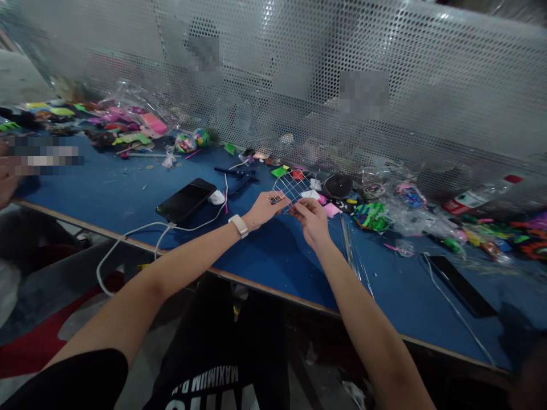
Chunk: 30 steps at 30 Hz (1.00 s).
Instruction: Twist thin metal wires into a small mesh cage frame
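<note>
Over the blue table, a small wire grid [292, 183] with a diamond pattern is held up in front of me. My left hand [267, 209], with a pale band on its wrist, is closed on the grid's near left edge. At the near right edge, the fingers of my right hand [311, 219] pinch together on the grid; the exact contact is partly hidden by the fingertips. Behind the grid lie a red piece [298, 175] and a green piece [280, 171]. A pink piece [331, 210] lies just beyond my right hand.
A perforated metal panel [265, 85] rises behind the blue table [252, 256]. A phone [186, 200] with a white cable lies left, and a dark slab [462, 285] right. Plastic-wrapped trinkets line the back, near a bottle [482, 195]. Another person's hand [7, 176] is far left.
</note>
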Available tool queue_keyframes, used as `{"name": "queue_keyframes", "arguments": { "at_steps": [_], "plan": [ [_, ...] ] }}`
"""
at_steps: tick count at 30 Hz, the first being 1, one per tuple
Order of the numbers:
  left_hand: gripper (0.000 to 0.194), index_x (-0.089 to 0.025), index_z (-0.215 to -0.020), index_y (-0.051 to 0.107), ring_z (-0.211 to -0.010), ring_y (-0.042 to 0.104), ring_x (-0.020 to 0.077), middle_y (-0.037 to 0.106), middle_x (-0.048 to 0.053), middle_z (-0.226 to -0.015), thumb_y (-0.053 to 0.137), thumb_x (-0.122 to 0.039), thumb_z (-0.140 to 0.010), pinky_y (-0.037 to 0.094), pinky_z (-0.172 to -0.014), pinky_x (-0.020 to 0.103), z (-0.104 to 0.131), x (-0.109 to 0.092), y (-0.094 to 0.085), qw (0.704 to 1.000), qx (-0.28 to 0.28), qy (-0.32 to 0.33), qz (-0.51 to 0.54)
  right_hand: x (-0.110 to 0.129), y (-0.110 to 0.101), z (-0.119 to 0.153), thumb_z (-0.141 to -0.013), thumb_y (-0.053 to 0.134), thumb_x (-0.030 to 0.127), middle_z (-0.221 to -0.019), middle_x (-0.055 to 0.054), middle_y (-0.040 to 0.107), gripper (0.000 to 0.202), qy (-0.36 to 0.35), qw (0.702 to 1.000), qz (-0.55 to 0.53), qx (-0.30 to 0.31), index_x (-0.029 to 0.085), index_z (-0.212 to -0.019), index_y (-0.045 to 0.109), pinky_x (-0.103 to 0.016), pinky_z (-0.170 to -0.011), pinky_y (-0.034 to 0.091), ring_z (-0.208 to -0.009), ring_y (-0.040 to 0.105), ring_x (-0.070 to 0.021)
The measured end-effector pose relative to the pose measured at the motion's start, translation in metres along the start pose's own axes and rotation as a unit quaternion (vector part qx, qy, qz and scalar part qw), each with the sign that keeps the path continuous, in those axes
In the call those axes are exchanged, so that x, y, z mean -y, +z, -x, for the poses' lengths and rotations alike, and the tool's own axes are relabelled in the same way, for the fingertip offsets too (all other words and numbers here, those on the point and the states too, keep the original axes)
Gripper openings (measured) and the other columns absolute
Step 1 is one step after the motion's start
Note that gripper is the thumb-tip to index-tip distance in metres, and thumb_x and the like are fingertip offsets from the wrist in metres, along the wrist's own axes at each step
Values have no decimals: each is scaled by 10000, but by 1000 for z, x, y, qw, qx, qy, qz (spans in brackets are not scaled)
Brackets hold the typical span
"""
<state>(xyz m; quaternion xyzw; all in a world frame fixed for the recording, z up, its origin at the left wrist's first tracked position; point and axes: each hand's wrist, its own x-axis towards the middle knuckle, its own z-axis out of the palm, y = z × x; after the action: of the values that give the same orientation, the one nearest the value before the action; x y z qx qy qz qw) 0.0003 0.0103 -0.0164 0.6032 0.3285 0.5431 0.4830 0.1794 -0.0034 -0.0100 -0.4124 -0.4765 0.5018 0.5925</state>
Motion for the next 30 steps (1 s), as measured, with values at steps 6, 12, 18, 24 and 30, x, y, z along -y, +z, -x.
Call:
{"name": "queue_keyframes", "arguments": {
  "at_steps": [6,12,18,24,30],
  "plan": [
    [508,-182,-755,672,-627,513,130,585,-5,-655,849,-639,-889,396,-638,309,1,-2,1,1000,27,-3,11,1,-4,-3,-674,980,524,-803,8,719,423,-13,1000,13,-5,284,-849,678,-412,-842,653,-813,713,-213],
    [481,-161,-805,718,-636,520,130,610,7,-671,848,-618,-884,393,-636,303,2,-2,-1,1000,24,-9,-4,0,-3,-1,-651,1020,498,-763,33,741,456,11,1000,-14,12,282,-847,670,-396,-809,680,-744,748,-198],
    [478,-153,-799,727,-647,532,129,610,7,-672,835,-608,-898,407,-643,296,2,-3,-2,1000,25,-6,-5,0,-2,1,-657,1023,524,-727,48,742,500,14,999,-18,27,282,-885,650,-401,-743,705,-679,765,-202],
    [554,-163,-762,687,-634,530,121,601,-2,-657,870,-678,-859,418,-637,289,1,-3,-2,999,28,-6,18,0,-3,0,-743,980,504,-741,44,726,424,-37,999,22,26,288,-880,642,-418,-743,721,-688,770,-211],
    [587,-169,-757,661,-626,527,110,599,-7,-673,886,-706,-833,420,-627,283,3,-3,-1,999,28,-15,40,0,-3,1,-765,982,526,-778,30,740,431,-59,997,33,30,283,-878,645,-422,-719,721,-660,760,-206]
  ]
}}
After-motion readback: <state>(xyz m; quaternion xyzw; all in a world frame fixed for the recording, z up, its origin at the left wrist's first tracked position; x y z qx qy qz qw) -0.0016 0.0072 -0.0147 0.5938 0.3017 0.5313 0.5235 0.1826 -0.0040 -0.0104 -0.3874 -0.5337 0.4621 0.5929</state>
